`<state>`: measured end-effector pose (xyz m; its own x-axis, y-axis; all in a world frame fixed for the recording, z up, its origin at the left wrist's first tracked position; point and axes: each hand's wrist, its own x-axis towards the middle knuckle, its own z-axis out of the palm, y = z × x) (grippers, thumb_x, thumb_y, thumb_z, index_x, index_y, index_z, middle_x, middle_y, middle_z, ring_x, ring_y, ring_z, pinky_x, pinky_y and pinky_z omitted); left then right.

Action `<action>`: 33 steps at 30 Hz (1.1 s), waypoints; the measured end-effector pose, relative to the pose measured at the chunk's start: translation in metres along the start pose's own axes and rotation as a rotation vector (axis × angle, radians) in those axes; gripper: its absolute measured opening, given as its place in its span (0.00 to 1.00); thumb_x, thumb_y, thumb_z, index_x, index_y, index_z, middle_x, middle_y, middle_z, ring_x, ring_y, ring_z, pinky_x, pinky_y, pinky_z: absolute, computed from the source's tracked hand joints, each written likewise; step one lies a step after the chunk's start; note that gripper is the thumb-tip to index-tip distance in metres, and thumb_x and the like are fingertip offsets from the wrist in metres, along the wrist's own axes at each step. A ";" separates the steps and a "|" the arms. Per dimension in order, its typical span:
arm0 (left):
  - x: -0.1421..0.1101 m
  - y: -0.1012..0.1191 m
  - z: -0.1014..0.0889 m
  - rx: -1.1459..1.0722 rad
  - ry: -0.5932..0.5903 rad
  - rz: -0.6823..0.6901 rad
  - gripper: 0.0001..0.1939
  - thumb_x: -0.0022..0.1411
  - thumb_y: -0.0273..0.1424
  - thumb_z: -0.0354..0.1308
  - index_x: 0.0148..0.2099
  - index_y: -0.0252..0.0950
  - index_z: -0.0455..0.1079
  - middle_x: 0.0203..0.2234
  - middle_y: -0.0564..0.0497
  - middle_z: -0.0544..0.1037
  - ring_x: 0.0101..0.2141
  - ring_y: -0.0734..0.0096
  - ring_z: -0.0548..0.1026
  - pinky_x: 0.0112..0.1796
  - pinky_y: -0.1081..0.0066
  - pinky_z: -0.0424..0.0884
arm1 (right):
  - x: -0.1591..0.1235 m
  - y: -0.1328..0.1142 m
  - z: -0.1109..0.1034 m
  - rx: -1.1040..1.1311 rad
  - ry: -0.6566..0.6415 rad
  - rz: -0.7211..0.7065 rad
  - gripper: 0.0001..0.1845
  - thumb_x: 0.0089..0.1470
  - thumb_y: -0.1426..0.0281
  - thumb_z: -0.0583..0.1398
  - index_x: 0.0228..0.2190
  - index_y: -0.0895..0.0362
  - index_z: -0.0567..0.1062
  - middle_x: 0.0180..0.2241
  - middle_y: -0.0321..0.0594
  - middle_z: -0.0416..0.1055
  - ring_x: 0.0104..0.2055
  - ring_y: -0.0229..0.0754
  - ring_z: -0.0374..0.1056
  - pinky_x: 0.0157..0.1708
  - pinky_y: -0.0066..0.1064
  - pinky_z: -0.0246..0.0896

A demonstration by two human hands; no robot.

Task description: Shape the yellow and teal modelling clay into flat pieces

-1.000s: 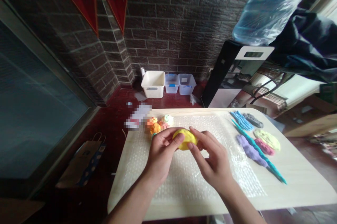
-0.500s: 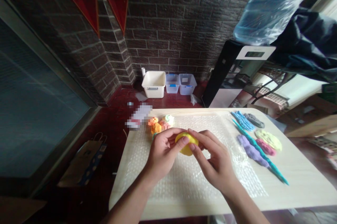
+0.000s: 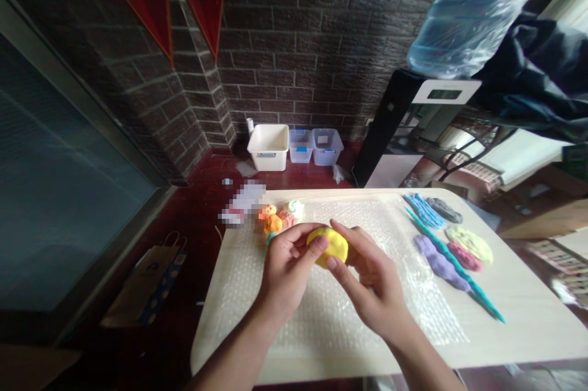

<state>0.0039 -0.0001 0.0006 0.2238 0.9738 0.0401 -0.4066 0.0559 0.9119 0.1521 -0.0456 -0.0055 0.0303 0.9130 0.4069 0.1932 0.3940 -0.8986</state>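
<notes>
A flattened round piece of yellow modelling clay is held up between my two hands, above the bubble wrap. My left hand grips its left side, thumb on the near face and fingers behind. At its right side, my right hand has the thumb on the lower edge and the index finger at the top edge. Just beyond my left hand sit small lumps of orange clay, pink clay and whitish clay; a green lump there is partly hidden.
On the table's right lie a long teal clay roll, purple clay, blue clay, grey clay, pale yellow clay and dark pink clay. Storage bins and a water dispenser stand beyond the table.
The yellow clay has turned slightly, showing more of its face. My right thumb has slid down to its lower edge, and the right index finger has lifted a little.
</notes>
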 end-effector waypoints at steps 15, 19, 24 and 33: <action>-0.001 -0.001 0.001 -0.023 -0.036 -0.039 0.13 0.65 0.38 0.71 0.46 0.34 0.83 0.38 0.46 0.85 0.41 0.67 0.81 0.42 0.74 0.75 | 0.005 -0.007 -0.011 -0.436 -0.101 -0.241 0.30 0.67 0.74 0.62 0.67 0.47 0.69 0.34 0.36 0.67 0.30 0.39 0.68 0.29 0.34 0.67; -0.001 -0.002 0.001 -0.019 -0.002 -0.038 0.13 0.65 0.38 0.71 0.47 0.35 0.83 0.39 0.46 0.85 0.41 0.67 0.81 0.43 0.72 0.75 | 0.003 -0.003 -0.010 -0.426 -0.062 -0.264 0.33 0.67 0.75 0.61 0.69 0.45 0.64 0.34 0.35 0.67 0.30 0.39 0.67 0.30 0.34 0.67; -0.001 -0.005 0.000 -0.012 0.032 -0.051 0.12 0.65 0.37 0.71 0.46 0.35 0.83 0.38 0.47 0.85 0.41 0.69 0.80 0.43 0.74 0.73 | 0.002 -0.001 -0.008 -0.456 -0.115 -0.250 0.30 0.69 0.75 0.60 0.68 0.46 0.66 0.32 0.35 0.67 0.28 0.39 0.68 0.29 0.33 0.66; -0.002 -0.002 0.001 -0.021 0.032 -0.007 0.10 0.65 0.36 0.71 0.45 0.36 0.82 0.41 0.47 0.86 0.42 0.66 0.82 0.45 0.72 0.75 | 0.000 0.006 -0.003 -0.165 0.019 -0.074 0.25 0.66 0.70 0.65 0.62 0.47 0.74 0.40 0.40 0.78 0.33 0.39 0.72 0.31 0.32 0.72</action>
<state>0.0052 -0.0022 -0.0013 0.1980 0.9800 0.0202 -0.4236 0.0670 0.9034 0.1558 -0.0440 -0.0103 0.0280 0.8796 0.4748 0.3534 0.4356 -0.8278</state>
